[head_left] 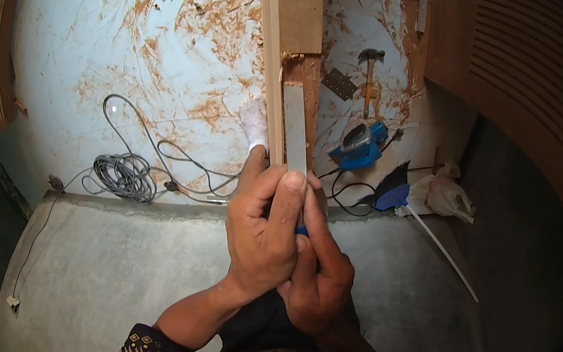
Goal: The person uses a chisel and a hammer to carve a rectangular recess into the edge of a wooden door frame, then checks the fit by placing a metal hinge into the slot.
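A chisel (297,124) with a flat grey blade points away from me, over a wooden board. My left hand (263,227) is closed round the blade's near part, its thumb pressed flat on top. Below it my right hand (318,271) is wrapped round the handle, of which only a bit of blue shows between the hands. The wooden board (304,13) runs away from me; beyond the blade its surface has a rough, reddish cut area (303,71) with small chips at its far edge. Whether the chisel's tip touches the wood I cannot tell.
Right of the board lie a claw hammer (370,80), a dark hinge plate (340,83), a blue electric planer (360,146) and a blue broom (392,197) near a plastic bag (452,193). A coiled cable (123,175) is at left. Wood shavings (208,29) litter the white floor beside a socked foot (254,122).
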A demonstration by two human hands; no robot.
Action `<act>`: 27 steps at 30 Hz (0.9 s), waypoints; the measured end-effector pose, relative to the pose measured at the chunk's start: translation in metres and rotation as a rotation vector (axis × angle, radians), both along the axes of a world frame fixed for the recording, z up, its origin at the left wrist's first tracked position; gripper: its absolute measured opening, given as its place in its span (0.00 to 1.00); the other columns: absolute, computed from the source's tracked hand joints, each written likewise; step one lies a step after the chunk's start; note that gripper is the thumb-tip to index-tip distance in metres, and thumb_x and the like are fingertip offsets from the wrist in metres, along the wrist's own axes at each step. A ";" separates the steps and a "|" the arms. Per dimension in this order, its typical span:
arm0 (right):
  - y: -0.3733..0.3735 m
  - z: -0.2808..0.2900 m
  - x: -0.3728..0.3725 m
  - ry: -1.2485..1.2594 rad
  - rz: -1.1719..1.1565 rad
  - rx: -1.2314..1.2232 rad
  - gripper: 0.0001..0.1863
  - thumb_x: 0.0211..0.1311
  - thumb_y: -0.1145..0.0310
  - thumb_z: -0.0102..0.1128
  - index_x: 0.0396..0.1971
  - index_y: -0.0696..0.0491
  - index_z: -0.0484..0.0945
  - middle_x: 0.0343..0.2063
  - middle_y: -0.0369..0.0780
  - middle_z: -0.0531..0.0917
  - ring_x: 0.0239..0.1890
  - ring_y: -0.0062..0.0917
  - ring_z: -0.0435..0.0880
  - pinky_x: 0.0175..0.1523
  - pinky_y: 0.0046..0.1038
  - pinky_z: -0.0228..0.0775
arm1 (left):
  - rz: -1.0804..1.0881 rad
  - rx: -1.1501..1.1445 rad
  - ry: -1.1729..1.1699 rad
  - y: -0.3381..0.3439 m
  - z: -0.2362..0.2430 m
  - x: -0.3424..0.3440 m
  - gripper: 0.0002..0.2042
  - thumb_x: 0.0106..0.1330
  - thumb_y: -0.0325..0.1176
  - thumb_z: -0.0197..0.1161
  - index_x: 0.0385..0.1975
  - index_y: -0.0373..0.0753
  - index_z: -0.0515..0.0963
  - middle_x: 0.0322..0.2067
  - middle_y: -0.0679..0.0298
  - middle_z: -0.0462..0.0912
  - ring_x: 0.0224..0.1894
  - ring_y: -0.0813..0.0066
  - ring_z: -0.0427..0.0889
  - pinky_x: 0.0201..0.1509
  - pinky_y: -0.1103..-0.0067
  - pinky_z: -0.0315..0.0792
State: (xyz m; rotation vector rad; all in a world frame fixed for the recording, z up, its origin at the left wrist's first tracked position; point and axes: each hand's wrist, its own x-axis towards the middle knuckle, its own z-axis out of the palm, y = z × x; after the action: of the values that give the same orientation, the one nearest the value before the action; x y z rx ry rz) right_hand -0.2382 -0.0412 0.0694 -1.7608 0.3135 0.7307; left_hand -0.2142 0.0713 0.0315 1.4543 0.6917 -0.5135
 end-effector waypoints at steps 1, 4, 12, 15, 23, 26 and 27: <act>0.000 -0.003 -0.003 -0.071 0.032 -0.034 0.27 0.82 0.72 0.37 0.74 0.67 0.56 0.68 0.54 0.71 0.41 0.17 0.83 0.45 0.21 0.75 | -0.001 0.007 -0.022 -0.001 0.001 -0.003 0.17 0.81 0.40 0.51 0.37 0.33 0.80 0.25 0.73 0.76 0.28 0.89 0.69 0.31 0.86 0.63; -0.006 -0.011 -0.006 -0.270 0.176 -0.166 0.27 0.82 0.71 0.37 0.74 0.68 0.56 0.69 0.55 0.71 0.44 0.20 0.81 0.47 0.22 0.74 | 0.043 -0.015 -0.022 -0.002 -0.005 0.012 0.17 0.81 0.40 0.51 0.37 0.33 0.80 0.25 0.72 0.77 0.28 0.89 0.70 0.31 0.85 0.64; -0.003 -0.004 -0.004 -0.097 0.053 -0.016 0.28 0.82 0.70 0.36 0.73 0.71 0.55 0.71 0.59 0.66 0.71 0.37 0.71 0.70 0.32 0.64 | 0.033 0.027 0.007 0.000 -0.004 0.019 0.17 0.81 0.38 0.50 0.36 0.32 0.80 0.25 0.70 0.78 0.28 0.87 0.71 0.32 0.85 0.67; 0.001 -0.002 0.009 -0.071 0.024 0.000 0.28 0.81 0.70 0.35 0.72 0.72 0.55 0.71 0.59 0.66 0.73 0.39 0.67 0.73 0.33 0.61 | -0.017 0.043 -0.066 0.000 -0.009 0.009 0.18 0.82 0.38 0.50 0.36 0.32 0.80 0.25 0.71 0.78 0.28 0.87 0.71 0.32 0.85 0.67; 0.012 -0.010 0.017 0.085 -0.156 -0.014 0.26 0.76 0.68 0.44 0.67 0.69 0.67 0.67 0.63 0.68 0.70 0.52 0.68 0.74 0.45 0.56 | 0.076 0.025 0.028 0.000 -0.007 0.013 0.16 0.79 0.38 0.55 0.37 0.31 0.83 0.26 0.64 0.77 0.30 0.82 0.73 0.35 0.80 0.68; 0.012 -0.014 0.005 0.059 -0.301 0.001 0.26 0.74 0.67 0.48 0.66 0.67 0.71 0.62 0.64 0.72 0.64 0.54 0.72 0.70 0.48 0.59 | 0.077 0.010 -0.022 -0.002 -0.004 0.021 0.15 0.79 0.39 0.56 0.41 0.31 0.82 0.27 0.65 0.79 0.32 0.83 0.75 0.37 0.82 0.70; 0.011 -0.012 -0.003 0.033 -0.376 0.014 0.27 0.75 0.66 0.48 0.67 0.67 0.69 0.58 0.61 0.75 0.59 0.49 0.77 0.66 0.45 0.66 | 0.044 -0.001 -0.043 0.000 0.003 0.025 0.15 0.80 0.39 0.55 0.43 0.31 0.81 0.28 0.66 0.80 0.31 0.85 0.75 0.36 0.84 0.69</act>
State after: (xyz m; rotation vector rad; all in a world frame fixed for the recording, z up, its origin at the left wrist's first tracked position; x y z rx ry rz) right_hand -0.2416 -0.0304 0.0573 -1.6146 0.6406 0.4889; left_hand -0.1894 0.0710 0.0344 1.4418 0.6878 -0.4479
